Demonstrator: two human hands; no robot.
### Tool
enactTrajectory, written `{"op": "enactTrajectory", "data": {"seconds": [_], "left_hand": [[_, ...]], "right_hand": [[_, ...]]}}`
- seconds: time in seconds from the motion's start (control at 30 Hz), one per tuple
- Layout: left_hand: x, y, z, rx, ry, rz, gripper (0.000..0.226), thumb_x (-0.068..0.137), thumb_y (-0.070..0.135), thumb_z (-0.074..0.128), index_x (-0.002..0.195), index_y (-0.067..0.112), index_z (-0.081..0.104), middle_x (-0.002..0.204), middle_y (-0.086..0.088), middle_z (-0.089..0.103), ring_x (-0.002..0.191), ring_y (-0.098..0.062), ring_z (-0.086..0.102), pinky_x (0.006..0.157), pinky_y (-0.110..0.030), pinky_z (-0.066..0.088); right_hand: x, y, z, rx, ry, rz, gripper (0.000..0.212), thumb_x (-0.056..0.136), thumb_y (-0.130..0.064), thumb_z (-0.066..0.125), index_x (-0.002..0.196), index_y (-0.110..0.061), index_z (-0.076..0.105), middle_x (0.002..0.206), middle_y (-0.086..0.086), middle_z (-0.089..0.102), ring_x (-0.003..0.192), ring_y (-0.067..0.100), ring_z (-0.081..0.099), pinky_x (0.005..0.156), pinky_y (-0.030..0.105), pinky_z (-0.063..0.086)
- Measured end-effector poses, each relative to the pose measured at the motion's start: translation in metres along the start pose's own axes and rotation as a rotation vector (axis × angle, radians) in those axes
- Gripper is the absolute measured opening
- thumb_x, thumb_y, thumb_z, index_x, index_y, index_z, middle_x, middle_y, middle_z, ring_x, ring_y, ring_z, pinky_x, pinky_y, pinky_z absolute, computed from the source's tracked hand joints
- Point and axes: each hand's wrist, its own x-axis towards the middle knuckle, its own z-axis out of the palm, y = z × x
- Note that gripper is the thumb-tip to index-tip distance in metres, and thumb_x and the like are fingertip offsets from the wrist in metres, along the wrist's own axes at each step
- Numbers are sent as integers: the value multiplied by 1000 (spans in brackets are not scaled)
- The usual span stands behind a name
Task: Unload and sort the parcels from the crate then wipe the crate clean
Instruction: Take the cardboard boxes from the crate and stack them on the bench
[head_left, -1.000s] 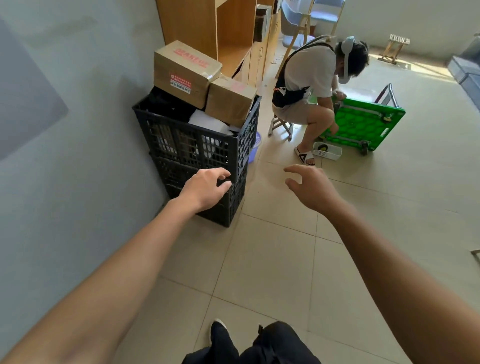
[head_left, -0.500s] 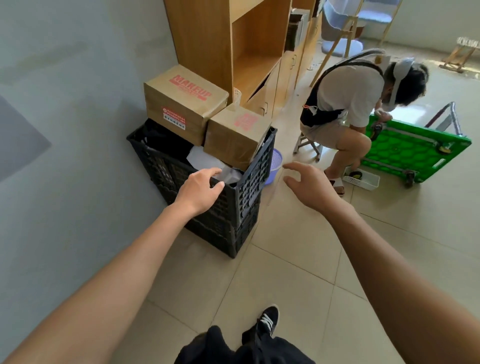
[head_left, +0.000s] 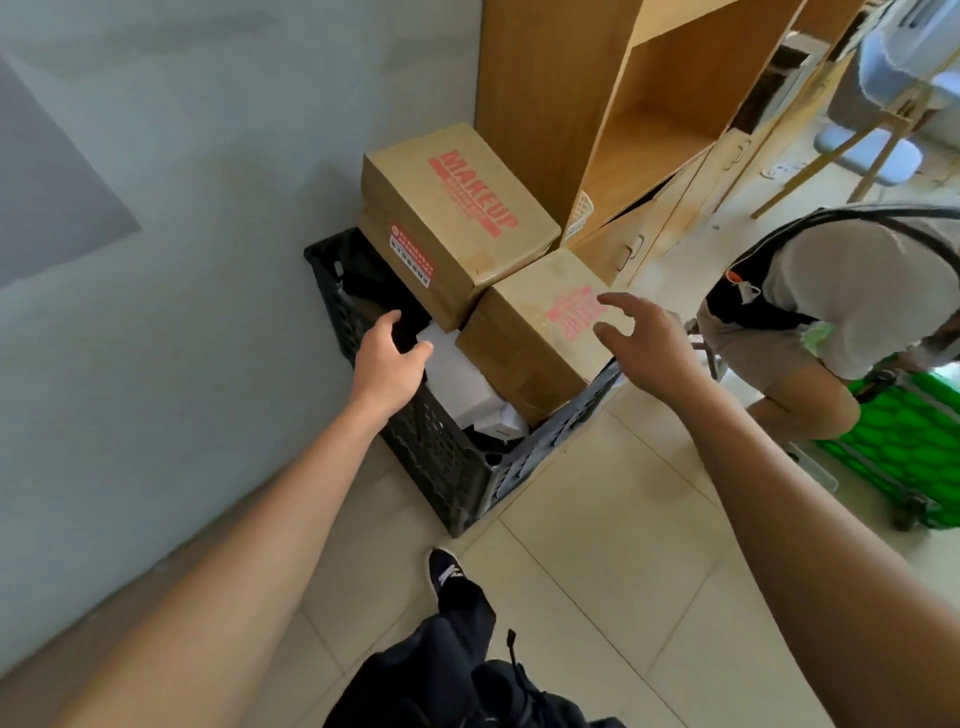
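Observation:
A black slatted crate (head_left: 441, 447) stands on the tile floor against the grey wall. A large cardboard box marked MAKEUP (head_left: 452, 218) lies across its far end. A smaller cardboard box with a faded red stamp (head_left: 530, 338) leans on the right rim. White parcels (head_left: 457, 379) and dark items lie under them. My left hand (head_left: 387, 358) hovers over the crate's left rim with fingers loosely spread, at the white parcel's edge. My right hand (head_left: 644, 338) is spread open just above the smaller box's right side.
A wooden shelf unit (head_left: 623, 104) rises right behind the crate. A person (head_left: 841, 312) crouches to the right beside a green folded trolley (head_left: 914, 441). A pale blue chair (head_left: 883, 119) stands far right. My own shoe (head_left: 447, 571) is near the crate's corner.
I have stepped closer to the crate. Both hands have moved forward: the left from the crate's near side up over its rim, the right from mid-air over the floor to above the smaller box.

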Motion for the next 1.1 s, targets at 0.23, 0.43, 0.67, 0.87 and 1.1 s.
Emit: {"op": "enactTrajectory", "data": {"seconds": [0.23,0.43,0.67,0.87,1.1], "left_hand": [[42,1,23,-87,37,-112,75,92,37,69,156,24,34,159,1,39,146,-21,39,118,-48,38],[54,-3,31,-93,130,-134,75,89,34,68,155,26,34,158,3,37,146,-18,37,121,-47,33],[62,-2,50,-69,236,-205,71,90,42,66,153,25,37,157,-3,40,148,-26,37,118,-52,37],[65,15,67,-85,377,-275,54,96,15,65,146,16,47,140,0,52,126,-14,48,97,-25,33],[66,28,76,-219,473,-356,55,95,50,49,144,25,52,142,5,57,130,-15,52,108,-38,41]], "right_hand": [[91,-3,-1,9,-52,33,46,101,-34,61,146,-30,54,147,10,54,134,30,50,103,43,45],[146,0,8,22,-140,-4,54,99,-33,64,150,-26,49,148,5,55,135,26,51,106,40,41],[213,15,27,112,-319,28,55,98,-29,66,151,-23,49,145,5,57,133,25,52,112,45,43],[256,24,32,255,-472,30,62,91,-32,72,149,-25,51,142,-2,59,129,16,57,113,42,45],[281,25,49,315,-711,-42,64,91,-45,70,150,-30,49,138,-8,61,128,14,57,108,31,46]]}}
